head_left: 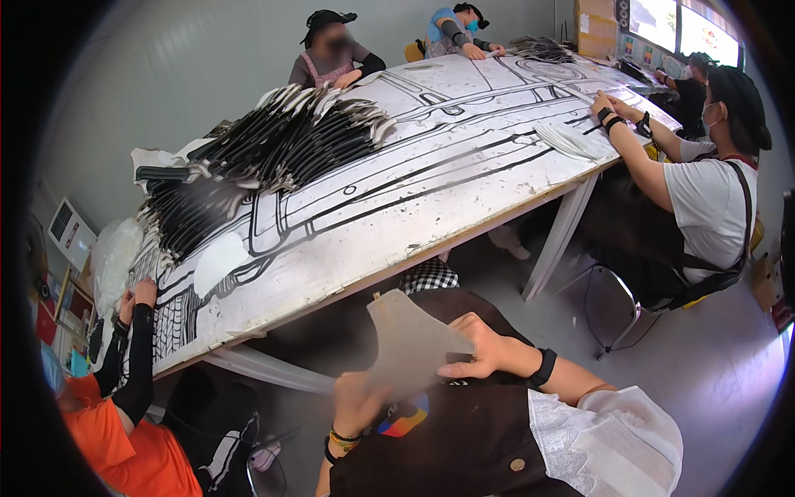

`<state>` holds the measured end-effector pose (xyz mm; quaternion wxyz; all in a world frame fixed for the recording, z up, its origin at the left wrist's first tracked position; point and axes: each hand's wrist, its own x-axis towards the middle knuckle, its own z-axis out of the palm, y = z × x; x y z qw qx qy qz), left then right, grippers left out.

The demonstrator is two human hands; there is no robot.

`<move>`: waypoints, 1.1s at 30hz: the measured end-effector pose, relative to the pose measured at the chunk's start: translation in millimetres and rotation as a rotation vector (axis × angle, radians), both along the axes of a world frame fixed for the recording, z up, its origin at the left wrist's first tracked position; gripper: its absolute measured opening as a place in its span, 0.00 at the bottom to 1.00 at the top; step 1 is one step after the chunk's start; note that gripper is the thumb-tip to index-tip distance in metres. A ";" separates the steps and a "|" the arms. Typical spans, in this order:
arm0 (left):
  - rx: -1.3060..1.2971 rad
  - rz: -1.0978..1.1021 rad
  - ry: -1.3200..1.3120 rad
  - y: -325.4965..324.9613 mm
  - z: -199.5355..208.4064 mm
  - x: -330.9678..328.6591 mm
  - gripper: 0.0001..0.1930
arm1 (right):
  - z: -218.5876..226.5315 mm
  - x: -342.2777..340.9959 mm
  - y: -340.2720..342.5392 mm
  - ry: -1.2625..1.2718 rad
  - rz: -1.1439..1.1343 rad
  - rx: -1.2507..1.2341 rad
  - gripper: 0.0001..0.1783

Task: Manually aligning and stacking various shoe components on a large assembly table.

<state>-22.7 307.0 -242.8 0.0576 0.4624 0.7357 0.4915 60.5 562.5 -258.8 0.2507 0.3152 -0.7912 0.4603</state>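
Observation:
Above my lap, near the table's front edge, I hold a flat grey-beige cut piece (410, 331) with curved, notched edges. It looks like a sheet of fabric or soft material, but its exact kind is not plain. My left hand (358, 403) closes on its lower left corner and is somewhat blurred by motion. At the right edge, my right hand (483, 346) pinches the piece between thumb and fingers. A small yellowish bit shows at the piece's top left corner.
The long white table (356, 277) carries black line drawings. Stacked black-and-white curved pieces (290, 137) lie at its left part, with a white sheet (220, 263) nearer. White strips (567, 141) lie to the right. Several co-workers sit around; a metal-legged chair (631, 302) stands right.

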 end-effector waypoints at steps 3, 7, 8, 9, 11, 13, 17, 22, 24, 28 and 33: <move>0.180 0.155 -0.319 23.5 10.7 25.1 0.09 | -4.7 -0.8 -0.9 0.025 -0.012 -0.053 0.16; -0.047 -0.096 -0.156 -4.3 -7.8 -5.0 0.08 | -4.3 2.7 -1.6 0.045 -0.051 -0.180 0.16; -0.048 -0.098 -0.154 -7.7 -14.0 -5.2 0.08 | -5.1 3.7 -0.5 0.027 -0.066 -0.140 0.16; -0.054 -0.050 -0.031 -8.9 -17.0 -4.9 0.07 | -7.7 3.6 0.3 0.028 -0.067 -0.140 0.16; -0.060 -0.005 0.094 -5.7 -17.5 -3.7 0.08 | -13.9 3.4 1.7 -0.042 -0.192 -0.008 0.19; 0.053 0.199 0.125 -1.0 -17.6 0.9 0.16 | 2.3 7.1 4.3 -0.121 -0.217 0.212 0.20; 0.200 0.248 0.014 -15.1 -42.8 -11.3 0.21 | -2.9 1.4 -4.1 -0.088 -0.190 0.217 0.24; 0.410 0.267 -0.244 -7.2 -36.6 -4.2 0.19 | -8.1 -1.7 -1.6 -0.034 -0.184 0.241 0.26; 0.415 0.279 -0.310 -8.3 -37.0 -4.7 0.19 | -11.9 -1.5 -0.9 -0.092 -0.144 0.266 0.26; 0.275 0.270 -0.036 -19.3 -55.0 -16.0 0.19 | -9.8 0.9 -2.9 -0.115 -0.113 0.270 0.29; 0.125 0.263 0.098 -20.3 -50.2 -13.4 0.12 | -3.4 5.0 -1.4 -0.244 -0.098 0.357 0.24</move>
